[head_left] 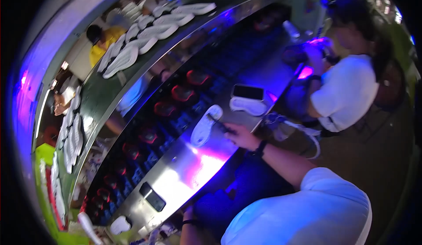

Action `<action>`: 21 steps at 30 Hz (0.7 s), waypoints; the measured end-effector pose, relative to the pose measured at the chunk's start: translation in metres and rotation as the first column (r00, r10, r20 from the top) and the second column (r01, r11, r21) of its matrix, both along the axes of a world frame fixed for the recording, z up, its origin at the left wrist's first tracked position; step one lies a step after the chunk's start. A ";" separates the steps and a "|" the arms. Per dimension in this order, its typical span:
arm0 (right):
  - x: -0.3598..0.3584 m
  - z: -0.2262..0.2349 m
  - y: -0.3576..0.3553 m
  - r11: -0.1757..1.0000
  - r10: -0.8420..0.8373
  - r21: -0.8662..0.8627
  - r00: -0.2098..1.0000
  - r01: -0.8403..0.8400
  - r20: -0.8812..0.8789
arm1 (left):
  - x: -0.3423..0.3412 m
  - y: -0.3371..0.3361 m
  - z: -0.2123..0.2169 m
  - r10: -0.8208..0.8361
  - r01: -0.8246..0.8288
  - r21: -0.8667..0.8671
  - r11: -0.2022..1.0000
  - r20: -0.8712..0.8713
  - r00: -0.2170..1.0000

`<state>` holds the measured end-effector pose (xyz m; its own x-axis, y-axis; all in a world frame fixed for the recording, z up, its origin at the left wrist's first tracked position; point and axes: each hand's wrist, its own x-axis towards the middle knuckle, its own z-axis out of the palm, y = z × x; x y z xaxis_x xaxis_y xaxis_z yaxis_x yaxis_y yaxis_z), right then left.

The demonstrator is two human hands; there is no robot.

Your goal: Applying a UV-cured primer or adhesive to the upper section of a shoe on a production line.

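Head view: right hand (241, 136) has fingers closed around a dark tool (220, 125); white sole (202, 131) beyond them, apparently unsteadied, could slide if pushed. Left fingers: indiscernible.

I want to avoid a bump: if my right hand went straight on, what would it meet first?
Probably the white sole; the dark tool in your right hand overlaps it in view, but depth is unclear.

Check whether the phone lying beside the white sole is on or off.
Looks off: the phone beside the white sole shows a dark upper face, with no lit display visible.
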<state>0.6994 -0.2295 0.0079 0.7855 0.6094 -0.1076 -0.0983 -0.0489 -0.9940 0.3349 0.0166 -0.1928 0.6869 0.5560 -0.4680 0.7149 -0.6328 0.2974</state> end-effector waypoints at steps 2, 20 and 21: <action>0.000 0.004 -0.002 0.999 0.033 0.029 0.999 -0.034 0.021 | 0.049 -0.018 -0.010 -0.093 0.097 -0.039 0.995 0.101 0.991; 0.001 0.016 -0.002 1.000 -0.025 0.017 0.999 0.026 -0.041 | 0.095 -0.060 0.009 -0.073 0.157 -0.160 0.975 0.436 0.897; -0.001 0.016 -0.002 1.000 -0.024 0.018 0.999 0.025 -0.033 | 0.084 -0.062 0.007 -0.048 0.135 -0.173 0.976 0.433 0.900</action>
